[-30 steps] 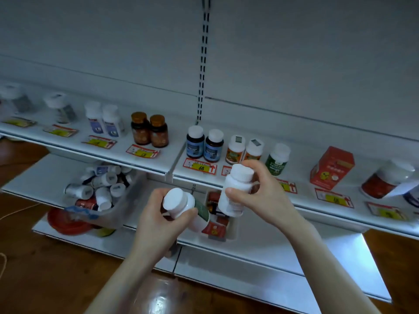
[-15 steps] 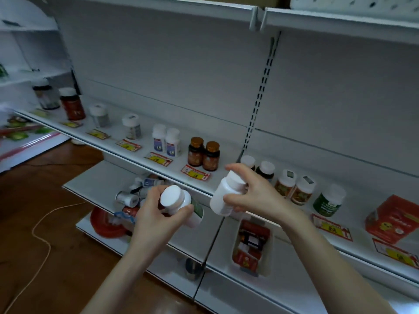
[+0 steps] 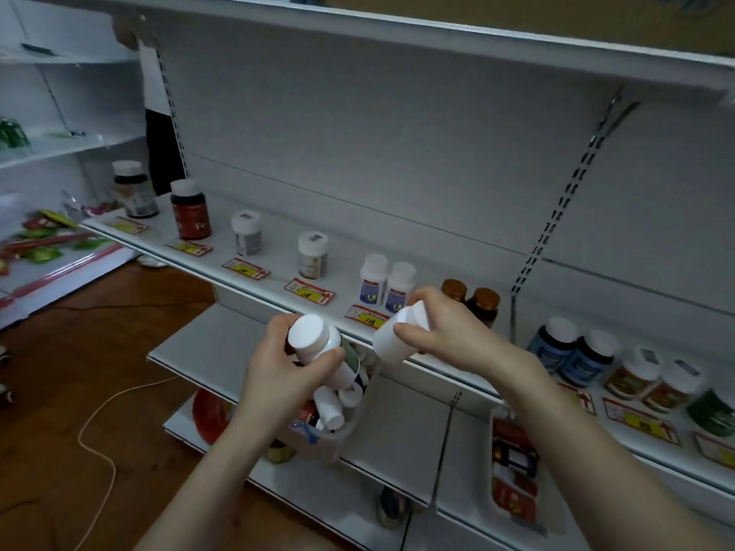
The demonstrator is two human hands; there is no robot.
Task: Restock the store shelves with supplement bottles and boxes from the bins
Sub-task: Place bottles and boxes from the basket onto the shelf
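White store shelving (image 3: 358, 153) is filling the view. Near its middle shelf (image 3: 278, 250), the left hand (image 3: 278, 375) is gripping a white-capped bottle (image 3: 314, 338) above the bin (image 3: 330, 445), while the right hand (image 3: 449, 336) is curling round a plain white bottle (image 3: 391, 344).

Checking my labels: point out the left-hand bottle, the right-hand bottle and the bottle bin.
Left-hand bottle (image 3: 311, 336): head view, on its white cap.
Right-hand bottle (image 3: 390, 339): head view, on its white body.
Bottle bin (image 3: 327, 447): head view, on its clear front wall.
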